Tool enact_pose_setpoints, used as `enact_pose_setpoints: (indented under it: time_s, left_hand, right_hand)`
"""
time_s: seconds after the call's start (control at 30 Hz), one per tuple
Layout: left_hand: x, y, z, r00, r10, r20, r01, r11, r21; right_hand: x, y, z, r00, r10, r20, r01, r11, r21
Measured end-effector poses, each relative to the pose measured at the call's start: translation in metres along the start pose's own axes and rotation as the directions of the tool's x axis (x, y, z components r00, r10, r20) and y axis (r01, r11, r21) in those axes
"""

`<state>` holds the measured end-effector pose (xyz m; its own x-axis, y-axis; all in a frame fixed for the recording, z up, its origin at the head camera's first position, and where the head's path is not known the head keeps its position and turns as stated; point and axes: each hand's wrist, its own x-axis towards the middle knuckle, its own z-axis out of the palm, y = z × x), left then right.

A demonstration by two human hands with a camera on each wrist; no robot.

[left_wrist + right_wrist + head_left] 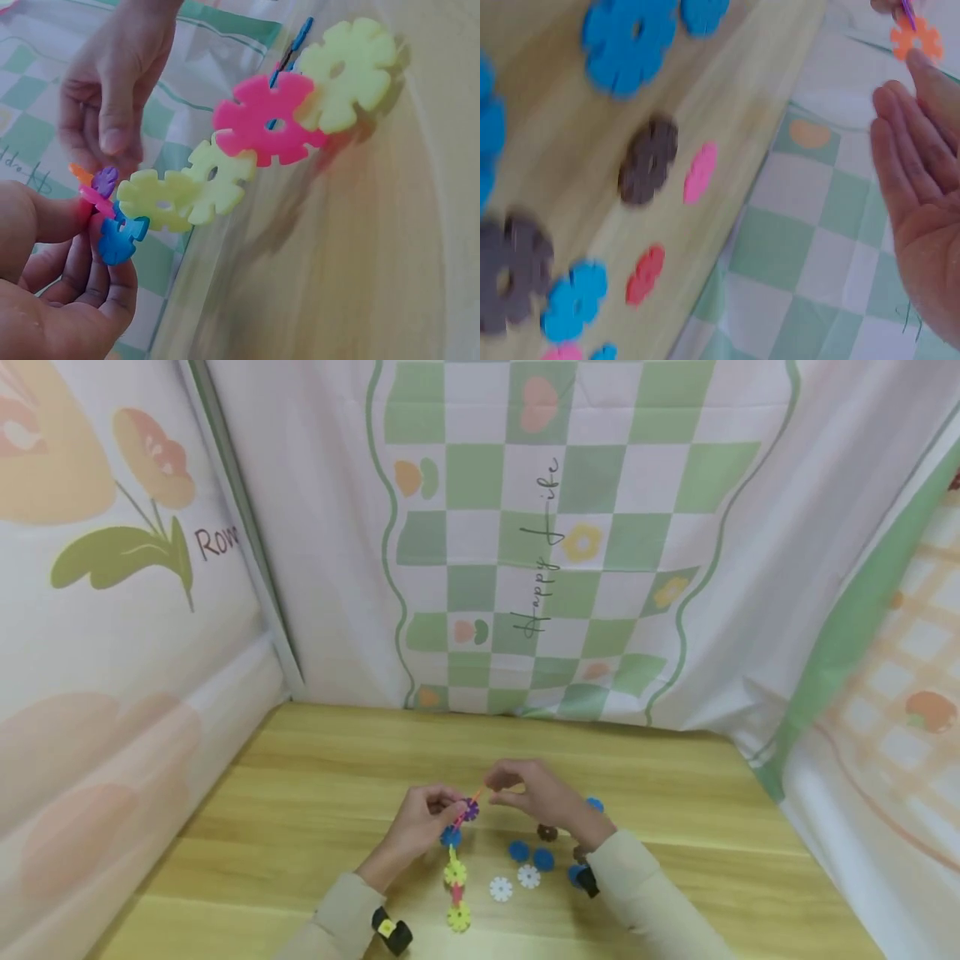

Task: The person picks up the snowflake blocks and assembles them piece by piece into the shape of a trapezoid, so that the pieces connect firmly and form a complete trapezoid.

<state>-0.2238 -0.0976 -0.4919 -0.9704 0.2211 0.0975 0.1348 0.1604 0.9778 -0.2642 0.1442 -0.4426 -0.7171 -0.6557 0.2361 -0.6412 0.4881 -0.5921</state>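
Note:
My left hand (422, 822) (64, 300) pinches a chain of notched discs near its upper end, by a pink disc (97, 201). Beside the fingertips are a blue disc (451, 837) (120, 240), a purple one (471, 811) (105, 180) and an orange one (477, 796) (916, 40). From there, yellow discs (454, 872) (349, 75) and a larger pink disc (262, 120) run toward the near side. My right hand (547, 797) (120, 82) (930, 180) is beside the orange disc, fingers extended and apart from the thumb; whether the thumb touches the disc is unclear.
Loose blue discs (543, 859) (630, 41), white discs (501, 889) and brown discs (547, 832) (649, 161) lie on the wooden table (337, 760), near and under my right forearm. Small pink (700, 172) and red (645, 274) discs lie there too. Printed cloth (540, 543) hangs behind.

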Motion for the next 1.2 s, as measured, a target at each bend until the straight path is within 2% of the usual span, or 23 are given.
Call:
enact_pose_setpoints:
  time_s: [0.1,0.3,0.53,0.7,1.0,1.2]
  left_hand:
    - [0.000,0.000,-0.001,1.000,-0.007,-0.013,0.007,1.000,0.020]
    - [0.000,-0.002,-0.003,1.000,0.006,-0.025,-0.004,0.998,0.055]
    - [0.000,-0.003,-0.005,1.000,-0.005,-0.029,0.007,0.996,0.084]
    - [0.001,-0.003,-0.004,0.999,-0.010,-0.032,0.012,0.998,0.069]
    - [0.003,-0.004,-0.004,0.999,-0.022,-0.035,0.024,0.998,0.053]
    - [0.004,-0.005,-0.004,0.999,-0.020,-0.027,0.021,0.998,0.051]
  right_hand:
    - [-0.007,0.003,-0.009,0.996,0.059,0.068,-0.056,0.997,-0.050]
    - [-0.026,0.010,-0.014,0.984,0.065,0.164,-0.036,0.984,-0.174]
    - [-0.042,0.015,0.000,0.966,0.144,0.217,-0.119,0.985,-0.124]
    - [-0.046,0.016,0.010,0.957,0.145,0.250,-0.136,0.989,-0.051]
    - [-0.048,0.018,0.014,0.961,0.178,0.214,-0.176,0.984,-0.029]
    - [-0.036,0.018,0.009,0.973,0.216,0.077,-0.219,0.975,0.033]
